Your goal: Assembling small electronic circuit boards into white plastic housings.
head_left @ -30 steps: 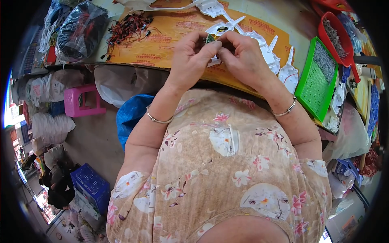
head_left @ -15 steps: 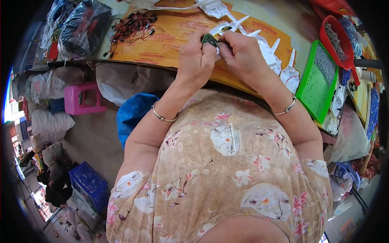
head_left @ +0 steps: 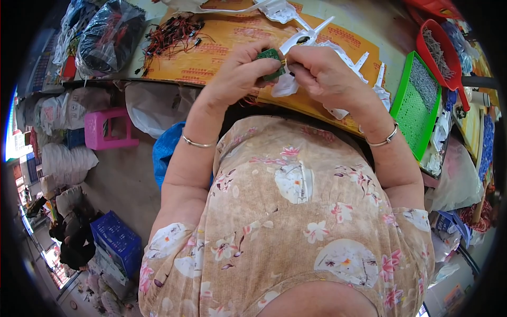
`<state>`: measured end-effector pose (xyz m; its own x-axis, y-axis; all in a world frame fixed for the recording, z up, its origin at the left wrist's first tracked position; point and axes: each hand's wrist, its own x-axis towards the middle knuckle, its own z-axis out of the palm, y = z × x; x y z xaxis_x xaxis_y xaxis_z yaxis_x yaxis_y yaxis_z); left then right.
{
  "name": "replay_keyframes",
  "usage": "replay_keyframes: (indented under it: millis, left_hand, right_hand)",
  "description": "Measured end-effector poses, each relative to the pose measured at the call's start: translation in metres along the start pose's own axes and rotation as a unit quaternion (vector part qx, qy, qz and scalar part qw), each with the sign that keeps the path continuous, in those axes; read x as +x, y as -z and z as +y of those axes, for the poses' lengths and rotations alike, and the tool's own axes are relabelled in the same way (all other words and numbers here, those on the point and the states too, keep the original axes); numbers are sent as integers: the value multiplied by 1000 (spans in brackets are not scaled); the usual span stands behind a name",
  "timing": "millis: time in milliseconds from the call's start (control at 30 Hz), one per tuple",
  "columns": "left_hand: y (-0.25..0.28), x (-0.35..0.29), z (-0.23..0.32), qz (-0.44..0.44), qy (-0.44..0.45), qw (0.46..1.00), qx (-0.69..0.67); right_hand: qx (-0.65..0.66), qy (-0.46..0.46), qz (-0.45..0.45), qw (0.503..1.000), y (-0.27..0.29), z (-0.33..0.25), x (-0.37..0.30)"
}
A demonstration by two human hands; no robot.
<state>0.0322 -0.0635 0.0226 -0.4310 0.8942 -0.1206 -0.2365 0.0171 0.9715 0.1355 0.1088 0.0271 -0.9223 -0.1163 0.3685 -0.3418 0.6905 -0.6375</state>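
Board point(head_left: 270, 54), small and green, is resting in the left hand point(head_left: 237, 71), above the near part of the worktop point(head_left: 343, 16). The left hand is pinching it: the thumb is lying across its face, and the other fingers are going partly out of sight behind it. The right hand point(head_left: 330, 71) is curling just beside the right edge of the board, with its thumb and forefinger coming close together; whether they are pinching something, I cannot tell. Below the board, between the two hands, a white piece point(head_left: 285, 87) is showing. Beyond the hands, a white frame point(head_left: 309, 38) is lying on the orange sheet point(head_left: 219, 39), which is covering a large part of the worktop. To the left, wires point(head_left: 171, 37), red and black, are lying in a tangled heap, and near them a clear bag point(head_left: 108, 39) is holding dark things. To the right, a green tray point(head_left: 413, 119) is carrying many small grey bits point(head_left: 423, 79) at its far end. A red scoop point(head_left: 453, 79) is sitting beside the tray, holding thin metal pins point(head_left: 435, 50).
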Motion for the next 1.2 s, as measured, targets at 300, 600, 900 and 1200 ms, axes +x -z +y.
replay_keyframes:
  millis: [300, 600, 900, 1200]
  left_hand:
    - [42, -49, 29, 142, 30, 989, -16]
    - [148, -160, 47, 393, -90, 911, 88]
    - [270, -188, -89, 400, 203, 617, 647]
    - [24, -32, -3, 331, -88, 850, 400]
  right_hand:
    - [1, -25, -9, 1000, 6, -3, -7]
    - [36, -162, -2, 986, 4, 11, -27]
    - [8, -105, 2, 994, 13, 12, -26]
    - [-57, -118, 208, 969, 60, 3, -54]
